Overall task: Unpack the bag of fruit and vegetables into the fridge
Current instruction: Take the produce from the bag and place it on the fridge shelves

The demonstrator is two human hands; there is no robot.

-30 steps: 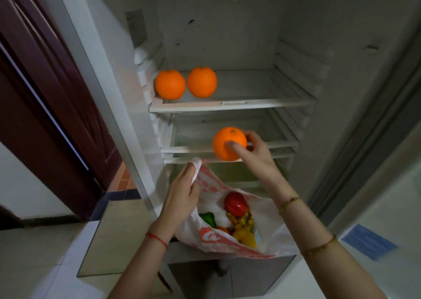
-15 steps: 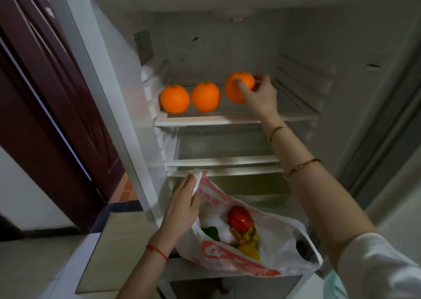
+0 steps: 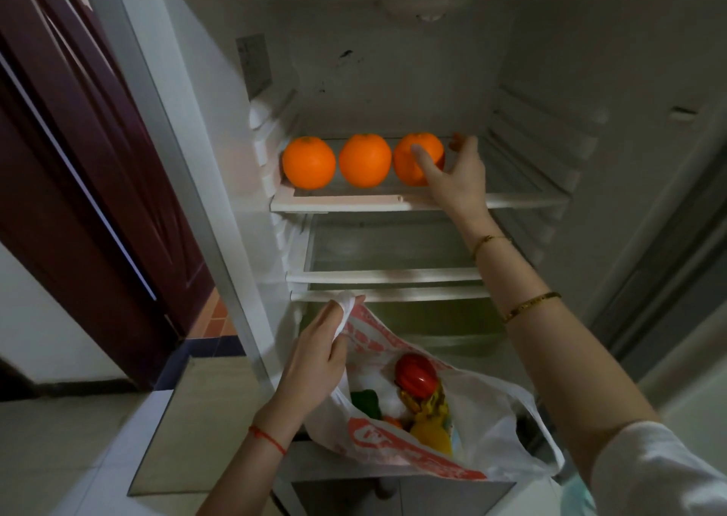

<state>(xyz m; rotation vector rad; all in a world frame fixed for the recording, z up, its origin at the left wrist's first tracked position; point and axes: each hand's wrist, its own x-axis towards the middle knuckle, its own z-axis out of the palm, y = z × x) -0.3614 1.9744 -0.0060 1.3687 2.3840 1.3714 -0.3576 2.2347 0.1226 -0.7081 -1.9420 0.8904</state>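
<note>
Three oranges sit in a row on the fridge's top shelf [image 3: 354, 203]: the left orange [image 3: 309, 162], the middle orange [image 3: 365, 159] and the right orange [image 3: 407, 155]. My right hand [image 3: 458, 177] wraps the right orange, thumb on its front and fingers behind it. My left hand [image 3: 314, 362] grips one handle of the white and red plastic bag [image 3: 397, 443], holding it open below the shelves. Inside the bag lie a red fruit [image 3: 416, 374], something green [image 3: 366, 403] and a yellow piece [image 3: 430, 435].
The right half of the top shelf is bare. A second shelf [image 3: 385, 275] below holds nothing. The bag rests on the fridge's lower compartment ledge [image 3: 314, 468]. A dark red door [image 3: 78, 161] stands at the left, beside the fridge's side wall.
My right hand carried the third orange up from just above the bag and set it on the top shelf beside the other two. My left hand kept holding the bag.
</note>
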